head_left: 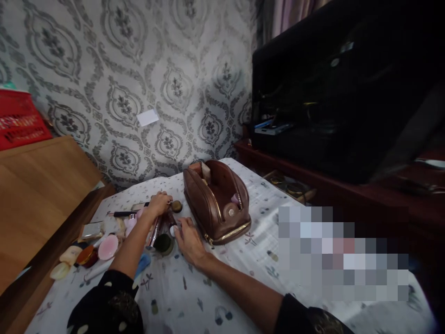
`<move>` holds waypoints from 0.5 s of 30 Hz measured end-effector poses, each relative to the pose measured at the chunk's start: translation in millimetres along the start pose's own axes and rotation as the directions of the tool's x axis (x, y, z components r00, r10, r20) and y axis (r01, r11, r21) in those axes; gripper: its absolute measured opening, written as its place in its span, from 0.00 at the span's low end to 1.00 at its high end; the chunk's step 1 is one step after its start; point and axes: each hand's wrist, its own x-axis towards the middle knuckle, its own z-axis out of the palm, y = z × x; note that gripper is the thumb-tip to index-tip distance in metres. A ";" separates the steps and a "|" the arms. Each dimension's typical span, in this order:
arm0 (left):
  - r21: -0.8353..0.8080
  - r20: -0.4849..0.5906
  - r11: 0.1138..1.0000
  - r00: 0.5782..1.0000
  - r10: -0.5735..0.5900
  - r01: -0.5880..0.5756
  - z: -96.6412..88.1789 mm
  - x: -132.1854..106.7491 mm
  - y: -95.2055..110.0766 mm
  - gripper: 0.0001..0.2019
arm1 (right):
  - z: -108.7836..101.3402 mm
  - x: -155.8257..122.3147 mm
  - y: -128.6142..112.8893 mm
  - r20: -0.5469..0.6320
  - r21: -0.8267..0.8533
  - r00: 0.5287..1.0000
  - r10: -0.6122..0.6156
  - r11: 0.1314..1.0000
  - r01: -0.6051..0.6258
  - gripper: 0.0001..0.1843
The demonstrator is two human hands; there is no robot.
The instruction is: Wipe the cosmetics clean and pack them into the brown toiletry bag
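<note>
My left hand (160, 204) reaches into a spread of cosmetics, its fingers curled downward beside a small round jar with a tan lid (177, 206). What those fingers hold, if anything, is hidden. My right hand (189, 241) is closed with thumb and fingers at a small dark tube with a white end (173, 230). Just left of it lies a dark green round container (163, 244). A brown makeup bag (201, 204) stands unzipped behind my right hand, with a few items inside. Under my left forearm are a pink round compact (108, 247) and an amber jar (86, 256).
A patterned white cloth (194, 297) covers the surface. On the left is a wooden panel (45, 195) with a red basket (21, 118) on top. A large black screen (330, 102) stands at the right on a dark red cabinet (264, 160). The lower right is pixelated.
</note>
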 end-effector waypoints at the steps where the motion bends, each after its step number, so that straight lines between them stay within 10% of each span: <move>1: 0.005 0.003 1.000 1.000 -0.006 0.006 -1.2 1.3 1.8 0.11 | -0.6 0.2 -0.6 -0.001 0.000 1.000 0.002 1.000 -0.002 0.17; 9: -0.198 -0.184 0.966 0.962 -0.203 0.166 -24.8 -10.6 -17.8 0.05 | -0.2 4.1 4.0 0.012 0.008 1.000 -0.017 1.000 0.017 0.18; 15: -0.583 -0.389 0.783 0.771 -0.505 0.219 -54.1 -35.0 -62.7 0.15 | 2.8 6.0 10.3 -0.006 0.016 0.997 -0.074 0.997 0.074 0.17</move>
